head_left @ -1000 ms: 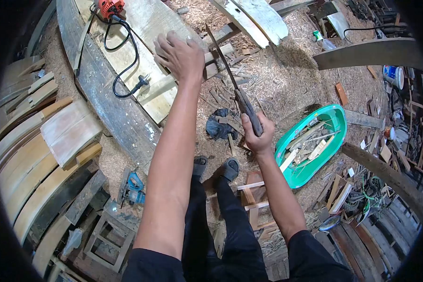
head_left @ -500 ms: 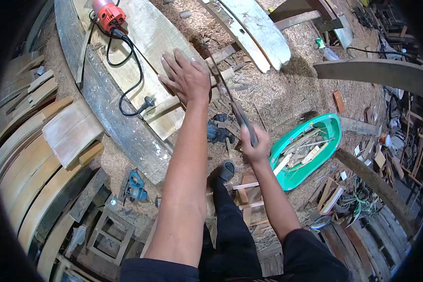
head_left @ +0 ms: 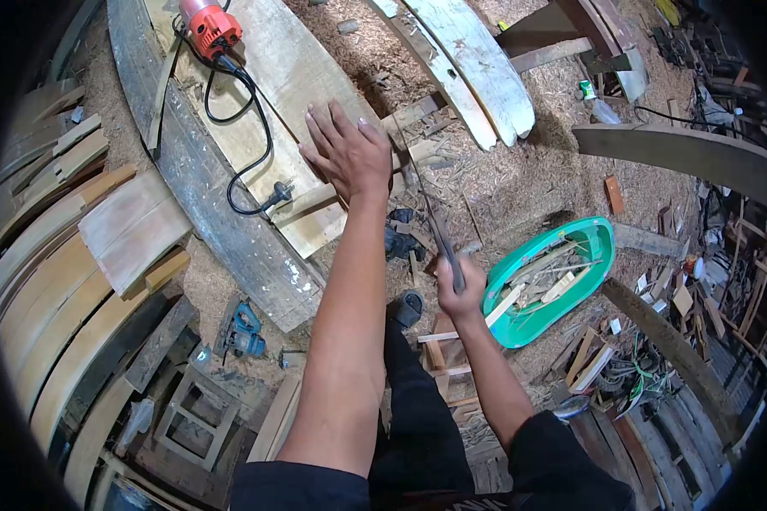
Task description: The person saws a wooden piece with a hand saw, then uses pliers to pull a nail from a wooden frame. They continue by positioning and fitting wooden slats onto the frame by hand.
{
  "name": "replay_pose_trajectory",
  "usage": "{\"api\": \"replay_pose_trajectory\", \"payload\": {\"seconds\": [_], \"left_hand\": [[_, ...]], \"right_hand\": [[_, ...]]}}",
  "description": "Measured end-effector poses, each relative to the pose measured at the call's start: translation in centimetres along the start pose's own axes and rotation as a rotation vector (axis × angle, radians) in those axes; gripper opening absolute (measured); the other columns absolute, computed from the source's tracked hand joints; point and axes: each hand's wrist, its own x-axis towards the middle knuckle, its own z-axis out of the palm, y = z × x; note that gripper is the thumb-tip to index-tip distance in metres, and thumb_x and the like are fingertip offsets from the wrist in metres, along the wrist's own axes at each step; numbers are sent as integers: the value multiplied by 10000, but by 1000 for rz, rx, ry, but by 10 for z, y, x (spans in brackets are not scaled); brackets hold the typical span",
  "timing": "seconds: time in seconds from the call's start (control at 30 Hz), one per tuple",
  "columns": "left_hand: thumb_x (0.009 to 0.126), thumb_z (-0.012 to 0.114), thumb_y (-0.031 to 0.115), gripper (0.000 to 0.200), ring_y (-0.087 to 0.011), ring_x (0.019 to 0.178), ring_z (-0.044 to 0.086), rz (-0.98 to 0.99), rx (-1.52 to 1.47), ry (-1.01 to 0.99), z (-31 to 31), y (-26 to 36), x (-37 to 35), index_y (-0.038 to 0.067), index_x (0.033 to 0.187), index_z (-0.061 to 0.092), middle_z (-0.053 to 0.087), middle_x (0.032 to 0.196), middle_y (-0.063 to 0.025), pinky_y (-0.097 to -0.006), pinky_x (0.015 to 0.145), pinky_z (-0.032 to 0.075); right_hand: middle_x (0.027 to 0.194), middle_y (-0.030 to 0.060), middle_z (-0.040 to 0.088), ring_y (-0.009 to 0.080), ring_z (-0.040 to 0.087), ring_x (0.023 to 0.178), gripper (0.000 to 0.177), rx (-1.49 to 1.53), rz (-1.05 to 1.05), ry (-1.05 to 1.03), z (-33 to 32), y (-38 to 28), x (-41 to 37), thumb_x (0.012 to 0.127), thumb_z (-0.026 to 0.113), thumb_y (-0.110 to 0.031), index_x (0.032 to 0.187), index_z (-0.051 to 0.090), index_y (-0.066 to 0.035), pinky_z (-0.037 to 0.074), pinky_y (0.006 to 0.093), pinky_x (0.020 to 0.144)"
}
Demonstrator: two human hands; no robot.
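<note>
My left hand (head_left: 355, 157) lies palm down, fingers extended, on the pale board (head_left: 302, 60). Under its palm runs a narrow wooden strip (head_left: 313, 198), which pokes out on both sides of the hand. My right hand (head_left: 463, 288) is wrapped around the dark handle of a handsaw (head_left: 433, 215), seen almost edge-on from above. Its long thin blade slants up and left, crossing the strip just right of my left hand. Beside the left wrist, a black power plug (head_left: 279, 193) rests near the strip, its cord leading to a red power tool (head_left: 209, 30).
A green tub (head_left: 520, 335) of wood scraps stands right of my right hand. A blue power tool (head_left: 245, 330) lies on the floor at left. Curved planks (head_left: 68, 341) are stacked along the left side. White-painted boards (head_left: 477, 64) lie ahead, and wood shavings cover the floor.
My right hand has drawn back slightly toward me with the saw. The left hand keeps its place on the board, while the whole view has shifted a little.
</note>
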Motion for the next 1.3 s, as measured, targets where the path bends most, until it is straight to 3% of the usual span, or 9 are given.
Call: {"api": "replay_pose_trajectory", "payload": {"seconds": [0.07,0.17,0.2,0.27,0.43,0.9,1.1,1.2,1.3], "left_hand": [[889,493,283,602,-319,1460,190,0,1,6,1,2,2,81,1440,360,236,1553,-197,-616,1139,81],[889,492,281,602,-318,1459,191,2,-15,21,2,2,1,81,1441,358,245,1549,-199,-610,1143,79],[896,486,281,591,-320,1453,207,12,-14,41,2,2,2,78,1438,366,259,1542,-203,-611,1138,93],[910,475,281,568,-323,1440,239,27,-12,73,3,1,-1,72,1430,383,287,1527,-210,-615,1129,120],[908,469,277,572,-327,1442,232,39,-28,55,1,0,-6,70,1433,380,287,1525,-213,-615,1133,108],[902,463,274,576,-313,1446,222,35,-46,100,6,-1,-2,58,1431,391,297,1522,-198,-602,1144,98],[901,465,277,568,-317,1445,223,44,-65,83,0,0,-2,58,1421,397,298,1520,-200,-604,1144,101],[902,466,277,559,-319,1440,232,29,-68,88,1,1,-2,61,1413,404,308,1514,-196,-604,1142,108],[899,468,268,557,-315,1438,239,31,-52,111,4,0,-1,67,1414,403,316,1510,-186,-603,1143,111]], "right_hand": [[519,45,470,126,478,470,338,37,-122,87,-14,6,-35,894,605,-219,627,521,-29,362,308,457],[524,47,467,131,483,476,334,93,58,68,-13,2,-28,896,600,-211,628,513,-31,364,314,460],[529,85,499,201,524,439,260,37,-18,36,-6,14,-13,865,616,-166,653,530,-41,424,326,473],[531,87,500,210,541,454,291,-32,38,-3,10,5,19,868,621,-182,637,505,-48,431,329,484],[553,96,526,189,553,486,272,47,-40,48,-13,14,-32,880,632,-210,681,560,-39,416,330,487],[548,84,532,154,526,459,257,53,-59,75,-23,13,-46,883,640,-211,705,591,-33,401,317,457],[555,73,550,154,550,476,215,11,44,14,13,-3,32,884,631,-196,760,637,-21,436,302,479],[531,64,514,147,510,451,248,46,-122,79,-12,9,-28,892,647,-193,706,592,-39,398,311,456],[519,62,493,144,501,445,276,99,21,91,-18,-14,-34,891,656,-181,675,556,-44,383,316,448]]}}
